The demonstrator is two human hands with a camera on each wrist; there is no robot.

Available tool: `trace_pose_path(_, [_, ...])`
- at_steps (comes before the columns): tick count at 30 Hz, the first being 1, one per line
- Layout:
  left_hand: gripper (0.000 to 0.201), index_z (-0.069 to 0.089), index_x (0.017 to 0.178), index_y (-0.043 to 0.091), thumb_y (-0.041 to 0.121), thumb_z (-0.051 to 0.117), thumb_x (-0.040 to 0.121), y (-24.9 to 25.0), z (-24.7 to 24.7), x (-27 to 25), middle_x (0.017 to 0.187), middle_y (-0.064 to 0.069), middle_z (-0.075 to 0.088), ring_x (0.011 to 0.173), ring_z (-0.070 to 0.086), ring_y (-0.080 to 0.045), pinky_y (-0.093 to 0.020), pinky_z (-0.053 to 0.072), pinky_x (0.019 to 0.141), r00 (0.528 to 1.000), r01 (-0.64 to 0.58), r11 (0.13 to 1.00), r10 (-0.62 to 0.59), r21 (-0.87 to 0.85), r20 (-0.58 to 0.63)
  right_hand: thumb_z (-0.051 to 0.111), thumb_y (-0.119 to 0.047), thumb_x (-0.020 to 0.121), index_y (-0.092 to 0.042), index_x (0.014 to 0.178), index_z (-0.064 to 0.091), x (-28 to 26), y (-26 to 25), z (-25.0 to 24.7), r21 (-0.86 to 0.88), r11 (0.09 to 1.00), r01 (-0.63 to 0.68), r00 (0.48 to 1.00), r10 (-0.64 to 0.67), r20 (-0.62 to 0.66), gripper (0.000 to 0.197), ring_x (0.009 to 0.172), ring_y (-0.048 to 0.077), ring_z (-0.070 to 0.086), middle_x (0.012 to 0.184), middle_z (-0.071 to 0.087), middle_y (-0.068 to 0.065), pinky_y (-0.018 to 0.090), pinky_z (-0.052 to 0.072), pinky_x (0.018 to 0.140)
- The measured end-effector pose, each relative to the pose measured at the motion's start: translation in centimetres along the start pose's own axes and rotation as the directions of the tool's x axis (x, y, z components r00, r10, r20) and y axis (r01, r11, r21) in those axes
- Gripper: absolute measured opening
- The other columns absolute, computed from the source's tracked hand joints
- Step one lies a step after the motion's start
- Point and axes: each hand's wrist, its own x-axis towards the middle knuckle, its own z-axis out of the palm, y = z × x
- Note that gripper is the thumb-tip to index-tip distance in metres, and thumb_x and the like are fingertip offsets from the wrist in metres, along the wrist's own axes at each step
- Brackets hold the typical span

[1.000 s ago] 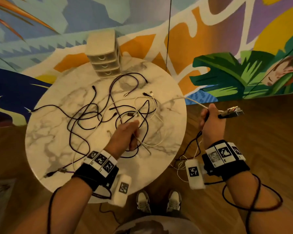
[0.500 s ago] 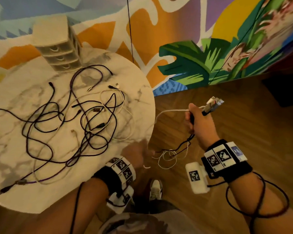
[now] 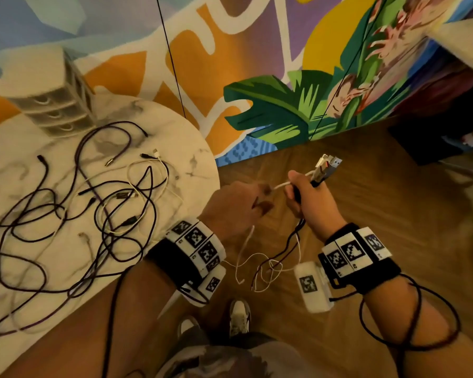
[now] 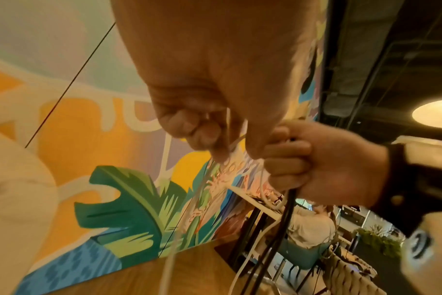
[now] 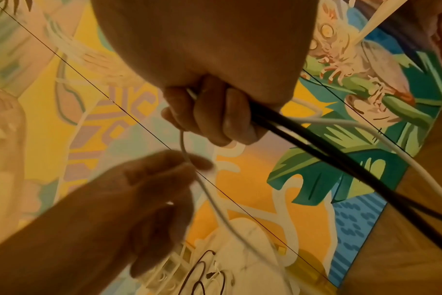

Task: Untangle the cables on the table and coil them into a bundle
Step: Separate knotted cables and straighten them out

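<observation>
Off the table's right edge, over the wood floor (image 3: pixel 393 214), both hands meet. R hand (image 3: pixel 309 203) is fisted round a bunch of cable ends — white + dark, plugs (image 3: pixel 327 166) sticking up past the thumb, tails hanging down below the fist. L hand (image 3: pixel 238 205) sits just beside it, fingertips (image 4: pixel 215 145) pinching a thin white cable (image 3: pixel 280 184) that runs across into the R fist; its slack drops below the L wrist in loose loops (image 3: pixel 260 268). L hand is blurred in head view, so exact finger lay = can't tell there; wrist views show the pinch.

The rest of the cables (image 3: pixel 93 214) lie in a tangle on the marble table (image 3: pixel 200 170) — dark and white strands crossing each other, several plugs loose in the pile, one dark run trailing toward the near-left rim. Small drawer unit (image 3: pixel 52 105) stands at the far side, near the pile.

Judgement: mid-task, a few cables freed and gathered, most not; no coil yet.

Risks:
- Hanging tails already loop over each other below the hands — feeding more in w/o straightening could re-knot them.
- R fist holds many ends; adding another may let one slip out and drop to the floor.
- Pulling the next cable hard from the pile could drag the whole tangle off the rim, since strands interlock.
</observation>
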Motion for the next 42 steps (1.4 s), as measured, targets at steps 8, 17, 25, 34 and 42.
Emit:
trace_pose_path(8, [0.016,0.057,0.090,0.027,0.033,0.044,0.097,-3.0,4.7,0.0,0.076,0.013,0.055,0.073,0.057,-0.012,-0.030,0.047,0.068,0.966,0.172,0.985,-0.162,-0.030,0.202,0.032,-0.054,0.096,-0.021,0.048,0.049,0.4,-0.5,-2.1,0.057,0.993,0.105,0.993,-0.102,-0.061,0.061,0.041,0.018,0.032,0.041,0.036,-0.003,0.027,0.028,0.047])
trace_pose_path(17, [0.056,0.040,0.136,0.015,0.024,0.064,0.086,2.4,3.3,2.5,0.133,0.004,0.048,0.118,0.049,-0.005,-0.021,0.042,0.097,0.974,-0.086,0.903,0.165,-0.421,0.156,0.031,-0.029,0.103,-0.001,0.073,0.063,0.5,-2.8,-1.9,0.106,0.974,0.201,0.979,-0.203,0.008,0.052,0.076,0.019,0.066,0.087,0.072,0.005,0.018,0.049,0.066])
trace_pose_path(25, [0.015,0.055,0.088,0.017,0.023,0.042,0.091,7.4,-1.2,4.8,0.086,-0.024,0.056,0.081,0.055,-0.036,-0.048,0.046,0.073,0.991,0.129,0.452,-0.096,-0.882,0.096,0.034,-0.044,0.098,-0.004,0.095,0.061,0.3,-4.1,-2.5,0.206,0.962,0.181,0.951,-0.224,0.213,0.048,0.060,0.005,0.064,0.069,0.068,-0.005,0.018,0.049,0.055])
trace_pose_path(34, [0.047,0.030,0.048,0.026,0.024,0.050,0.090,5.9,-8.2,6.9,0.044,0.010,0.026,0.038,0.027,-0.007,-0.019,0.019,0.043,0.962,-0.187,0.961,0.138,-0.203,-0.234,0.061,-0.018,0.090,-0.020,0.051,0.039,2.8,7.2,-0.4,-0.224,0.974,-0.034,0.995,0.054,0.083,0.044,0.036,0.002,0.031,0.044,0.033,-0.011,0.017,0.031,0.045])
trace_pose_path(42, [0.030,0.053,0.058,0.018,0.028,0.044,0.085,4.9,-9.2,5.9,0.047,0.009,0.033,0.039,0.027,-0.012,-0.012,0.011,0.048,0.797,-0.428,0.852,0.512,0.301,-0.319,0.053,-0.021,0.093,-0.015,0.053,0.038,3.4,11.8,-2.5,-0.295,0.907,-0.300,0.954,0.285,-0.093,0.043,0.045,0.016,0.030,0.050,0.034,0.002,0.027,0.023,0.047])
